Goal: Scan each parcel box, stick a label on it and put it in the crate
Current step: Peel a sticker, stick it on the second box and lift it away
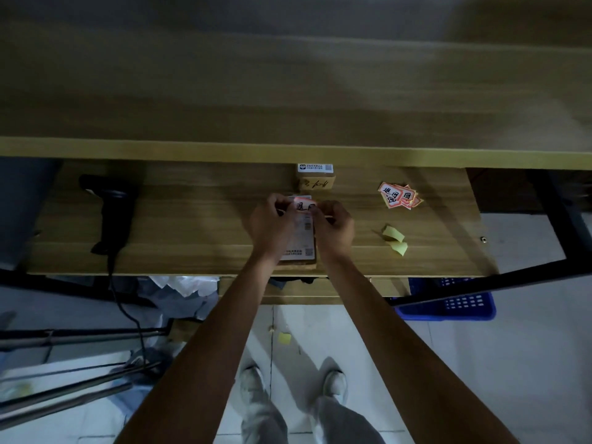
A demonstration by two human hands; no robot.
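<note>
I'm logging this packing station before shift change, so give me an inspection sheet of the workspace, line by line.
Surface: wooden shelf under a wooden tabletop, dim light.
Job's things: brown cardboard parcel box under the hands; second small box behind; red-and-white label; pile of labels; blue plastic crate on floor.
Clutter: yellow backing scraps.
Hands: left hand and right hand both pinch the label.
Cables: black handheld scanner, black cord hanging.
Surroundings: pale floor, metal poles.

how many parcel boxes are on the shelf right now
2: one parcel box lies under both hands at the shelf's front edge, the second box sits behind it against the back. More could be hidden out of frame.
</note>
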